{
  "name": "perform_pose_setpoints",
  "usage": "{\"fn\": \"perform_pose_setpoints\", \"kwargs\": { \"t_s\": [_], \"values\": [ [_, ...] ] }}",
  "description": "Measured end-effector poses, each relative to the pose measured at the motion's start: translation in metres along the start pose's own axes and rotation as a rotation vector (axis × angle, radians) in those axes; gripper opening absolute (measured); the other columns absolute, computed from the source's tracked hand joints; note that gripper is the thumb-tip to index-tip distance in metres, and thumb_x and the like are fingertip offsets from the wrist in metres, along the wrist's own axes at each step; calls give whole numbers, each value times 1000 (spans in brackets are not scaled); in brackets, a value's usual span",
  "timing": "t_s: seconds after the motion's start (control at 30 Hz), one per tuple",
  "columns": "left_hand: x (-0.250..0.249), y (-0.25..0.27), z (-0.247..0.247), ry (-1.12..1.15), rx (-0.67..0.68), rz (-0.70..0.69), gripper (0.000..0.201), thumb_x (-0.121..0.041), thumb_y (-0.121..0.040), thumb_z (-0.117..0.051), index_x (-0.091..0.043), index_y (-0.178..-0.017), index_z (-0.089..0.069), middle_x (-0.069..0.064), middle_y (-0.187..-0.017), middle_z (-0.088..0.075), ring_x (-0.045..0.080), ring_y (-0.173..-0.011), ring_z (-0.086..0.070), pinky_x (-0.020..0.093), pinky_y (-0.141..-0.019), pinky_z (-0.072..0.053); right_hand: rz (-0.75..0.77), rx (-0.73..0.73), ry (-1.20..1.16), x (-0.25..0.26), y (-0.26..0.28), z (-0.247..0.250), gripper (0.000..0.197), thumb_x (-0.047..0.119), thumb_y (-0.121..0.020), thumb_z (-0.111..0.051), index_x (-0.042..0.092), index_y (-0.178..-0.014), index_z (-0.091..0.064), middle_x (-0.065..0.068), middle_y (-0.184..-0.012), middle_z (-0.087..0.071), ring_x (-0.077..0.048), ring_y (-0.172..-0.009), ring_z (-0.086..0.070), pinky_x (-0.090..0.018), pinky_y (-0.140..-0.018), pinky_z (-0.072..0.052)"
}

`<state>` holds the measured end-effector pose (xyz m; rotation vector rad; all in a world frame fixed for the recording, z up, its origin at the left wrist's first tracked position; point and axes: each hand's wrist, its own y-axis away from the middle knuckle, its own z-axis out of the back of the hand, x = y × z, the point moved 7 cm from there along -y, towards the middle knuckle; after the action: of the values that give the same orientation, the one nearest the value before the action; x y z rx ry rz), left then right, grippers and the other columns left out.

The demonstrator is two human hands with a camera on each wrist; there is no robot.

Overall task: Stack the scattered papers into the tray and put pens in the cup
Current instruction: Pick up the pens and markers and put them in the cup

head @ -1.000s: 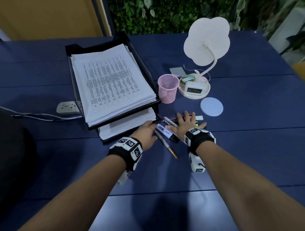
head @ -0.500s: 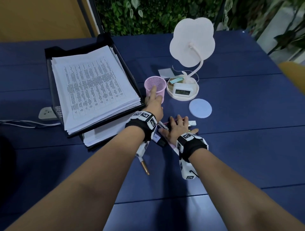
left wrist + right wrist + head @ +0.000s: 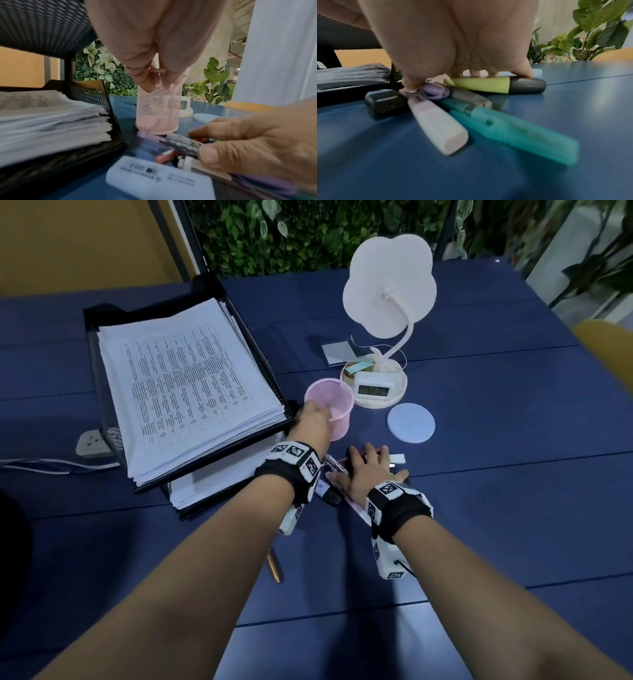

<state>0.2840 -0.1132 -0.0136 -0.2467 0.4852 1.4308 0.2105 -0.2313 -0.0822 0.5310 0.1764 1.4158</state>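
On the blue worktop (image 3: 479,508), the black tray (image 3: 102,392) at 10 o'clock holds stacked papers (image 3: 185,392). The left hand (image 3: 313,422) pinches the pink mesh cup's (image 3: 337,405) rim; at 5 o'clock from it, the right hand (image 3: 368,474) lies flat, fingers spread, on scattered pens (image 3: 471,115).

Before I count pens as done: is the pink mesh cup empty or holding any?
Empty. Through the pink mesh cup no pen shows, while the pens lie on the table under the right hand. The left hand grips its rim.
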Motion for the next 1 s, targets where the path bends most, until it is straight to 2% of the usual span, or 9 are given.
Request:
{"fn": "perform_pose_setpoints", "kwargs": {
  "t_s": [0.17, 0.27, 0.37, 0.47, 0.6, 0.7, 0.77, 0.87, 1.0],
  "values": [
    [-1, 50, 4, 1, 22, -97, 30, -22, -96, -47, -5, -116, -62, 14, -116, -47, 32, -107, -50, 43, -98, -41, 10, 7, -7, -3, 21, -5, 96, 77, -73, -46, 31, -149, -10, 3, -158, -1, -29, -146, 7, -65, -107, -15],
    [5, 87, 19, -6, -4, -149, 27, -21, -95, -49, -4, -111, -65, 12, -113, -49, 30, -105, -50, 40, -93, -42, 6, 7, 1, -1, 33, -11, 105, 77, -66, -55, 31, -148, -11, 2, -157, -3, -31, -145, 3, -62, -107, -20],
    [20, 121, 39, 16, -47, -152, 26, -21, -95, -50, -6, -110, -66, 13, -111, -51, 30, -104, -51, 35, -87, -42, -6, -2, 12, 4, 41, -19, 96, 74, -71, -53, 31, -147, -15, 0, -156, -8, -33, -144, -1, -62, -106, -22],
    [38, 150, 59, 50, -99, -146, 26, -21, -95, -54, -5, -110, -68, 14, -109, -55, 32, -102, -54, 36, -88, -43, -23, -16, 27, 10, 52, -24, 85, 71, -77, -47, 31, -146, -17, 0, -155, -11, -33, -142, -5, -61, -105, -24],
    [59, 182, 74, 24, -91, -148, 25, -19, -94, -56, -4, -110, -68, 15, -108, -56, 31, -101, -55, 35, -91, -44, -57, -13, 5, 16, 66, -28, 74, 65, -85, -40, 30, -147, -16, 1, -154, -14, -32, -141, -10, -60, -104, -28],
    [74, 201, 83, -7, -63, -140, 25, -20, -94, -55, -4, -108, -67, 14, -108, -55, 30, -101, -55, 36, -91, -44, -51, -20, 2, 22, 74, -32, 67, 57, -88, -39, 31, -146, -18, -2, -149, -24, -32, -134, -22, -56, -100, -33],
    [85, 212, 88, -25, -56, -109, 24, -21, -94, -54, -5, -108, -67, 13, -110, -54, 29, -102, -55, 36, -89, -45, -50, -22, -16, 26, 80, -34, 64, 52, -89, -40, 32, -146, -19, -3, -145, -30, -31, -131, -24, -54, -96, -35],
    [104, 228, 95, -57, -78, -44, 24, -23, -94, -54, -7, -108, -66, 10, -111, -54, 27, -104, -54, 36, -84, -46, -38, -20, -25, 33, 86, -38, 64, 49, -89, -41, 30, -146, -19, -7, -143, -33, -33, -128, -25, -50, -99, -37],
    [126, 245, 101, -83, -97, 36, 25, -25, -93, -55, -9, -109, -66, 8, -112, -54, 26, -106, -53, 37, -85, -46, -33, -19, -20, 44, 94, -42, 61, 46, -90, -46, 26, -144, -25, -11, -139, -35, -35, -124, -29, -45, -99, -36]
  ]
}}
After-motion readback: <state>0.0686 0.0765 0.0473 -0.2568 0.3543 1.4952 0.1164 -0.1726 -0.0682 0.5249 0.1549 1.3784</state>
